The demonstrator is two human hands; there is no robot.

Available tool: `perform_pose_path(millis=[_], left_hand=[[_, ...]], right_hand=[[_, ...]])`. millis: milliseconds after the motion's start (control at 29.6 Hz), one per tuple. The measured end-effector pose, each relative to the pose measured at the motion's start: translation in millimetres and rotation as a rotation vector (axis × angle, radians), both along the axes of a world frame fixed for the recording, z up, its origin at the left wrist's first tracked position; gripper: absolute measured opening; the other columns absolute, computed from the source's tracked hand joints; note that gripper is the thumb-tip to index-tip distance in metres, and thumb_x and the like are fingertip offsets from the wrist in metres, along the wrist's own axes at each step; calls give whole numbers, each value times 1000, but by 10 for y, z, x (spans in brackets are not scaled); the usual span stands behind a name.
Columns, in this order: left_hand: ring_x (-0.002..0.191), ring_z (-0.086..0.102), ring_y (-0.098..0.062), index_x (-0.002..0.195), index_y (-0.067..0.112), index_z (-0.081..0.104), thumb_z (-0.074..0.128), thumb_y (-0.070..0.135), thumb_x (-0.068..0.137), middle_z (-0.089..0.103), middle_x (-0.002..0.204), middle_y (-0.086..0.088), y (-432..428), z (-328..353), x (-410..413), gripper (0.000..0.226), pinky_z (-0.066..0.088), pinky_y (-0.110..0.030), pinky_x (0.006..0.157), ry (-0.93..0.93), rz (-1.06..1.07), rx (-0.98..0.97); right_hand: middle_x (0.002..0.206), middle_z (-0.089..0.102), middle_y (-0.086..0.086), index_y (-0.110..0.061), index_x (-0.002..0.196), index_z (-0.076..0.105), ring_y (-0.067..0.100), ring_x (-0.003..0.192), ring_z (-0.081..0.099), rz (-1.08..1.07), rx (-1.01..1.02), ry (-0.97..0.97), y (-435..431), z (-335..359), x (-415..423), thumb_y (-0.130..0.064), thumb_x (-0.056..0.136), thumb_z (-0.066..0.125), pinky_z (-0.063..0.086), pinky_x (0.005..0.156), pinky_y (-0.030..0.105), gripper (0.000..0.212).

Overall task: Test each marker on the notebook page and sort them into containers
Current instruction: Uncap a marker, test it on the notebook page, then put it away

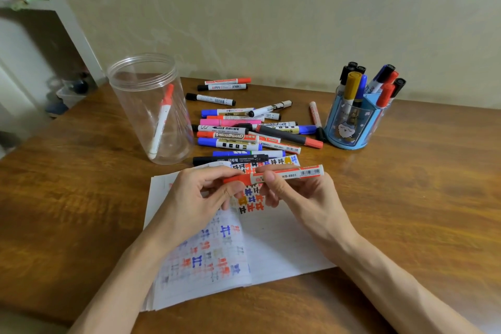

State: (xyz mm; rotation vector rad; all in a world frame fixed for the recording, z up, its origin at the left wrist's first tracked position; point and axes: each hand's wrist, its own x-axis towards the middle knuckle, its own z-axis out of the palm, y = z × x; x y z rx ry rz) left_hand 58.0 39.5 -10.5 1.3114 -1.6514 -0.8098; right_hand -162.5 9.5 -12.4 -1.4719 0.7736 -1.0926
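Marker [287, 174], red-capped, white plastic barrel, is held level over the open white notebook page [284, 241]; cap end is pinched by the left hand [187, 198], barrel by the right hand [303, 198]. Judged light, rigid, smooth-skinned; mid-barrel is advised for grasping.

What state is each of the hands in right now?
Left hand: grips the cap end of the red marker.
Right hand: pinches the same marker's barrel.
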Motion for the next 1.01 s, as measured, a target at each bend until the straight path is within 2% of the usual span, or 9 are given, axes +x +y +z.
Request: perform_pose_path(millis=[236, 405, 472, 540, 607, 675, 742, 843, 1012], left_hand=[[72, 70, -18, 116, 35, 70, 67, 29, 90, 74, 88, 12, 22, -10, -29, 27, 58, -19, 66, 28, 2, -79], [72, 71, -19, 113, 36, 71, 67, 28, 90, 75, 86, 8, 49, -7, -77, 25, 60, -23, 67, 55, 1, -84], [81, 73, -15, 111, 32, 72, 68, 27, 89, 76, 90, 13, 34, 21, -84, 23, 58, -19, 68, 82, -10, -55], [97, 73, -13, 111, 25, 74, 71, 25, 90, 76, 98, 15, 10, 38, -72, 21, 58, -18, 72, 109, -29, -15], [109, 71, -16, 110, 20, 75, 77, 26, 91, 77, 105, 11, 6, 48, -21, 20, 60, -23, 80, 135, -27, 0], [111, 71, -20, 107, 18, 76, 78, 29, 87, 78, 107, 7, 12, 67, 38, 23, 61, -28, 85, 154, 8, -25], [109, 72, -20, 104, 15, 76, 80, 26, 87, 78, 104, 5, 7, 91, 59, 20, 60, -27, 86, 193, 48, -55], [104, 73, -20, 101, 7, 75, 74, 16, 87, 78, 99, 0, -7, 108, 27, 16, 57, -20, 81, 294, 91, -71], [104, 73, -24, 106, 8, 74, 75, 17, 90, 78, 104, -6, -24, 180, -13, 18, 59, -27, 89, 384, 136, -111]], right_hand=[[86, 77, 11, -1, 111, 76, 22, 72, 70, -29, -27, -57, 42, -42, 67, -14, 99, 67, 61, 75, 37, 20], [88, 77, 5, -1, 114, 75, 18, 73, 71, -46, -41, -55, 89, -60, 64, -13, 98, 68, 59, 73, 30, 22], [88, 79, 1, -6, 113, 77, 13, 76, 72, -47, -22, -22, 73, 0, 29, -20, 94, 71, 57, 73, 26, 25], [95, 81, -1, -12, 112, 78, 12, 86, 76, -31, 31, -3, 13, 84, -11, -24, 89, 74, 57, 74, 22, 26], [103, 81, -1, -17, 110, 77, 16, 98, 77, -29, 112, -45, -57, 126, -38, -25, 82, 79, 60, 78, 26, 29], [102, 79, -2, -18, 102, 74, 20, 100, 77, -49, 150, -95, -118, 127, -72, -23, 76, 82, 62, 79, 32, 28], [102, 79, 2, -17, 94, 73, 23, 100, 78, -40, 143, -103, -173, 110, -121, -19, 78, 82, 64, 78, 35, 18], [104, 79, 7, -11, 95, 75, 26, 100, 78, -28, 31, 10, -222, 80, -181, -10, 82, 83, 64, 78, 34, 15], [103, 79, -7, -17, 104, 79, 19, 96, 76, -13, -237, 289, -239, -78, -132, -18, 87, 84, 63, 82, 33, 18]])
